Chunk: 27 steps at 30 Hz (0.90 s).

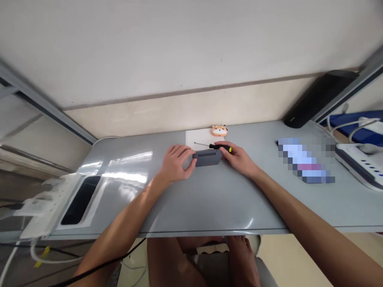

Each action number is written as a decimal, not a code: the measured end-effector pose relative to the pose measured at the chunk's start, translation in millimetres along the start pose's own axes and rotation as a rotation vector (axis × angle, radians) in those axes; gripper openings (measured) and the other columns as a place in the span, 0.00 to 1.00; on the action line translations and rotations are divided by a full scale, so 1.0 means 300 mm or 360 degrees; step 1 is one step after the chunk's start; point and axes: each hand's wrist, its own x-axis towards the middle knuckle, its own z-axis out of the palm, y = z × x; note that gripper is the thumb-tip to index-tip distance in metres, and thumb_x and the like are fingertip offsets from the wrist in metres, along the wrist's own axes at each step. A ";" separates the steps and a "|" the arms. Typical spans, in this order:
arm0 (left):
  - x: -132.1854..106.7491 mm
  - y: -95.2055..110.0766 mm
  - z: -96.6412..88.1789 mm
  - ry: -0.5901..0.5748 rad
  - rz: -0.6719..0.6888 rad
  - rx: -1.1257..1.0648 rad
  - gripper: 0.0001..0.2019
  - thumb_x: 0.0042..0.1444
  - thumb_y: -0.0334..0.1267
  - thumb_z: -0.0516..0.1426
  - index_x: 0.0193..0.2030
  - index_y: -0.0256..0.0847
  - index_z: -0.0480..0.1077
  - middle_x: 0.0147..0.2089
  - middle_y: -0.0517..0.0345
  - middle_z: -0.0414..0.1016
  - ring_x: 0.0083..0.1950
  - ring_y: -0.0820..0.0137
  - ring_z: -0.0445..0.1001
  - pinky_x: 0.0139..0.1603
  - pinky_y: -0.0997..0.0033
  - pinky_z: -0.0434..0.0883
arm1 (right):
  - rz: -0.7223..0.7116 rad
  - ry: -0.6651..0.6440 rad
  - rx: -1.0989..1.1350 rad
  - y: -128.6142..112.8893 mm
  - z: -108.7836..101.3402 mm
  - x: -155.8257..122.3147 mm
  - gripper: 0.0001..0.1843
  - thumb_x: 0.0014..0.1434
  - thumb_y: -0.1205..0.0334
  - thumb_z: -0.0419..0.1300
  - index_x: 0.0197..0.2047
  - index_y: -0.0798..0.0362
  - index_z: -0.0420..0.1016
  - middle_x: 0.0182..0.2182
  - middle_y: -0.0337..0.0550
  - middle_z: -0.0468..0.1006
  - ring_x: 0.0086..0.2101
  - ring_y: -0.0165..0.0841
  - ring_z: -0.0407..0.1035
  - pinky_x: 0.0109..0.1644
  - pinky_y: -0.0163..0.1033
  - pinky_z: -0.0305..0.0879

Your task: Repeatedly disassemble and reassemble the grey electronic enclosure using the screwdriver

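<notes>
A dark grey box with a row of slots [207, 158] stands on the grey desk in front of me. My left hand [178, 162] is closed on its left end, thumb at the front and fingers along the top edge. At the opposite end, my right hand [237, 158] has its thumb against the box. A black screwdriver with a yellow-ended handle [216, 146] lies between that hand's thumb and index finger, its thin shaft pointing left behind the box. Behind it, a white sheet of paper [194, 136] lies on the desk, with an orange animal-face case [219, 130] at its far edge.
On the left are a black phone [81, 200] and a white power strip [49, 209] with plugs. To the right lie a pixelated screen device [303, 161] and another power strip [357, 163]. A black cylinder [320, 97] leans in the back right corner. A wall rises behind the desk [191, 207].
</notes>
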 end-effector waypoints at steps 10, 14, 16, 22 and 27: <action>-0.021 -0.033 0.043 0.0339 -0.0237 -0.0135 0.15 0.73 0.43 0.49 0.45 0.46 0.77 0.43 0.49 0.81 0.46 0.58 0.79 0.53 0.53 0.73 | 0.0111 0.0255 0.0811 0.010 -0.025 0.038 0.30 0.53 0.28 0.73 0.42 0.47 0.84 0.32 0.39 0.82 0.24 0.27 0.63 0.28 0.36 0.64; -0.022 -0.037 0.048 0.0375 -0.0290 -0.0159 0.18 0.77 0.41 0.44 0.48 0.45 0.76 0.45 0.48 0.80 0.48 0.59 0.79 0.52 0.55 0.74 | 0.0182 0.0325 0.1184 0.032 -0.051 0.067 0.29 0.47 0.30 0.78 0.35 0.47 0.82 0.24 0.35 0.75 0.24 0.28 0.65 0.25 0.35 0.66; -0.016 -0.034 0.052 0.0366 -0.0302 -0.0166 0.18 0.77 0.40 0.44 0.48 0.45 0.75 0.45 0.48 0.80 0.48 0.59 0.78 0.52 0.56 0.75 | 0.0230 0.0344 0.1279 0.036 -0.066 0.073 0.28 0.48 0.31 0.78 0.33 0.47 0.82 0.21 0.34 0.72 0.23 0.27 0.64 0.24 0.34 0.66; -0.017 -0.006 0.058 0.0336 -0.0295 -0.0095 0.17 0.75 0.40 0.45 0.45 0.45 0.75 0.43 0.49 0.79 0.45 0.60 0.77 0.50 0.57 0.75 | 0.0293 0.0398 0.1438 0.049 -0.118 0.078 0.22 0.53 0.39 0.77 0.29 0.48 0.79 0.18 0.32 0.67 0.19 0.26 0.60 0.21 0.34 0.61; 0.010 0.065 0.068 0.0397 -0.0148 -0.0010 0.12 0.70 0.36 0.50 0.41 0.46 0.75 0.40 0.51 0.79 0.43 0.59 0.76 0.52 0.53 0.72 | 0.0309 0.0529 0.1475 0.041 -0.141 0.076 0.19 0.58 0.46 0.74 0.28 0.49 0.76 0.19 0.33 0.69 0.18 0.24 0.59 0.20 0.34 0.59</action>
